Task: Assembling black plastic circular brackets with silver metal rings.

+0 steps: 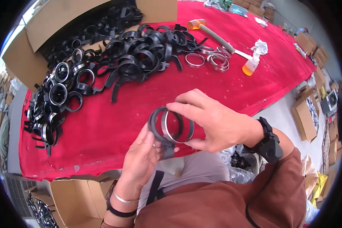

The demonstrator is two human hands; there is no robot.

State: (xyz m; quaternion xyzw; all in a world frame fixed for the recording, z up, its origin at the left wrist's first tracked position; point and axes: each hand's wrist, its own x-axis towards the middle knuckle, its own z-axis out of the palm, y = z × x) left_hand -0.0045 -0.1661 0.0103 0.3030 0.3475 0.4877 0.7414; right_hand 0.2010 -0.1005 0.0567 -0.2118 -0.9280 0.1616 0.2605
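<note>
Near the table's front edge, my left hand [140, 159] grips a black plastic ring [152, 123] with a tab at its lower side. My right hand [226, 123] pinches a thin silver metal ring [164, 124] between thumb and fingers. The metal ring stands against the open face of the black ring, overlapping it; how far it sits inside, I cannot tell. Beyond my hands lies a large heap of similar black plastic rings [138, 57]. On the left, several black rings with silver rims [58, 94] are gathered. Loose silver rings [194, 65] lie to the heap's right.
A red cloth [110, 140] covers the table. At the back left stands a cardboard box [68, 19] holding black parts. A mallet [217, 38] and a small bottle of amber liquid [249, 68] lie farther right. Another open carton [76, 197] sits below the front edge.
</note>
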